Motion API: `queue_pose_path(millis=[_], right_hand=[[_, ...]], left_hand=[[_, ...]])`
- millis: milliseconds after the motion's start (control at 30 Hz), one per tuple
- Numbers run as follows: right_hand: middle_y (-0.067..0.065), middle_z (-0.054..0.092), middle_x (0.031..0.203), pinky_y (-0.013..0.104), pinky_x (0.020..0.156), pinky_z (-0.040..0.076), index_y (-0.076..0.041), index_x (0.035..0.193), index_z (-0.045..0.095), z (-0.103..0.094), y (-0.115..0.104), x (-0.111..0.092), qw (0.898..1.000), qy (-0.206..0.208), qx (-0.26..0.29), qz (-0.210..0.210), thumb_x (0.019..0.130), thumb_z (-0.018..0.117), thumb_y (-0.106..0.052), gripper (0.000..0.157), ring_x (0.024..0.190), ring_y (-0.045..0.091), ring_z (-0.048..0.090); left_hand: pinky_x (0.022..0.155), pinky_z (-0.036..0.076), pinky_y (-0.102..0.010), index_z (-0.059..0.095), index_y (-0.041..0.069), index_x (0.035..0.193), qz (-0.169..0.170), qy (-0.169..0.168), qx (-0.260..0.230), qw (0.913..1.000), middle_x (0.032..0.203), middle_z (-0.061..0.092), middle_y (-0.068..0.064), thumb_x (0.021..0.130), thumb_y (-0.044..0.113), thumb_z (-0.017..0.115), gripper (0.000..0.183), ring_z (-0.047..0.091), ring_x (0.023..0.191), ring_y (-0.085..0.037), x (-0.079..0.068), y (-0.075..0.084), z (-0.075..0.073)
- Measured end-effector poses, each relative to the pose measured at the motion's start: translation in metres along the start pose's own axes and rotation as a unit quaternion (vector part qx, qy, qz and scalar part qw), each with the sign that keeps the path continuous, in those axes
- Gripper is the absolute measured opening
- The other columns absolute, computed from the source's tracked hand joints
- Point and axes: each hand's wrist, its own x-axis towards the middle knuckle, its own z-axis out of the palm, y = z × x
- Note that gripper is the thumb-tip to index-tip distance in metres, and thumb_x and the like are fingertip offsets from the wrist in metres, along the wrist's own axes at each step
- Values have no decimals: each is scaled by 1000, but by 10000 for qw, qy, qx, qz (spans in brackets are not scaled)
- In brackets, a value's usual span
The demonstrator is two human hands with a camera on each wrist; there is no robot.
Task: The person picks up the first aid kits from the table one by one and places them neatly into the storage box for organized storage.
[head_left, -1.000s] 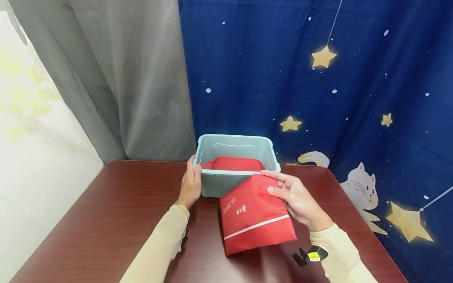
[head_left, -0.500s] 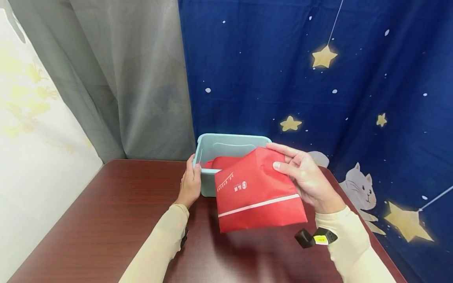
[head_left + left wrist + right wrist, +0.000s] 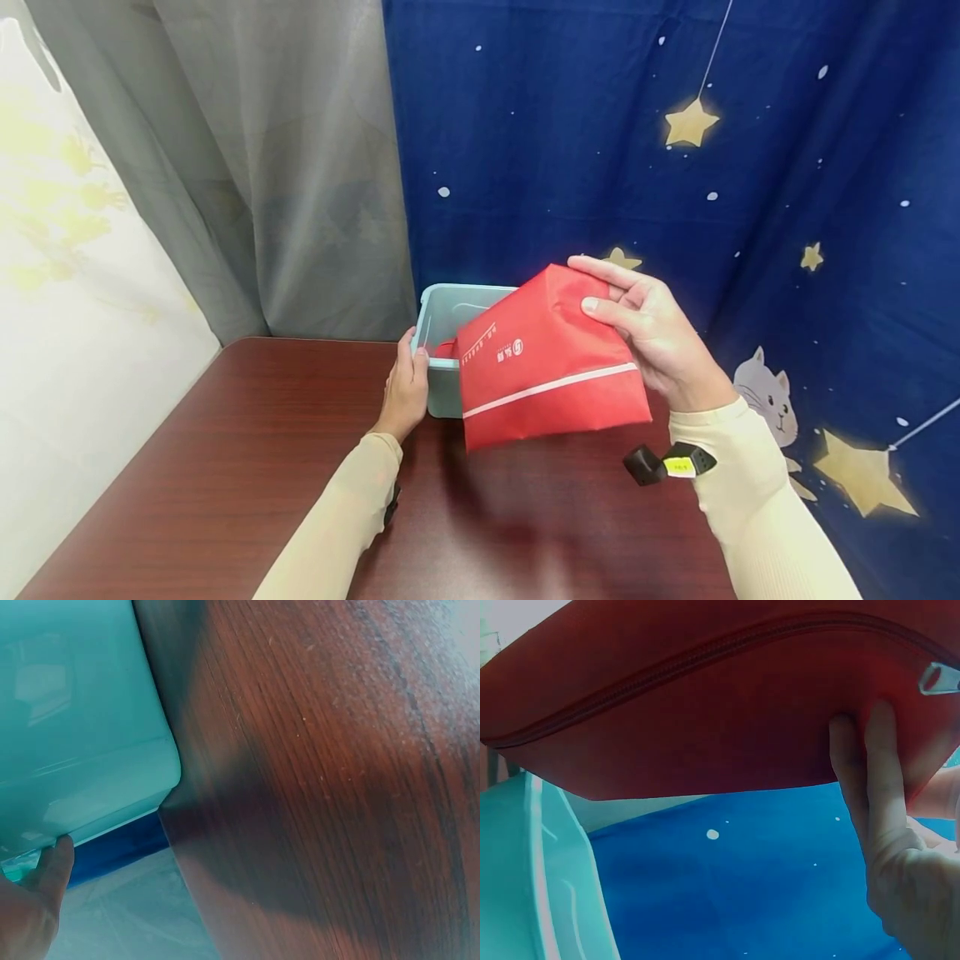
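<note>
A red zippered pouch (image 3: 540,367) with a white stripe and white print is raised off the table, tilted in front of a light blue plastic bin (image 3: 444,393). My right hand (image 3: 667,337) pinches its upper right corner, thumb on the printed face. Two fingers press the other side in the right wrist view, near a metal zipper pull (image 3: 939,679). My left hand (image 3: 405,393) grips the bin's left side at the rim, with its thumb at the front corner. Inside the bin lies another red item (image 3: 446,350), mostly hidden behind the raised pouch.
The bin stands toward the back of a dark red wooden table (image 3: 285,467). Behind hang a grey curtain (image 3: 322,208) and a blue star-patterned curtain (image 3: 540,150). A black wrist device (image 3: 667,464) sits on the right sleeve.
My right hand has lifted the red pouch from low in front of the bin, so it covers more of the bin in the head view. The left hand has stayed on the bin.
</note>
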Motion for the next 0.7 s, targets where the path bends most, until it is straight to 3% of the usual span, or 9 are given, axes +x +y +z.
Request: queue_pose_path(millis=[500,700], right_hand=[[16,58,127,41,80,57,-6,147,46,3,-11,39,9960,302,751,-375,96,58,4,53,100,28,70],[16,59,128,37,82,57,-3,146,47,5,-7,54,9905,741,968,-632,95,58,8,53,103,26,68]], left_hand=[[108,36,-60,22,19,156,41,-36,-8,10000,151,41,-15,108,38,32,53,45,132,-31,-3,4,-1],[108,36,-60,23,18,156,26,-18,19,10000,150,42,-15,108,35,33,52,45,132,-31,-5,7,1]])
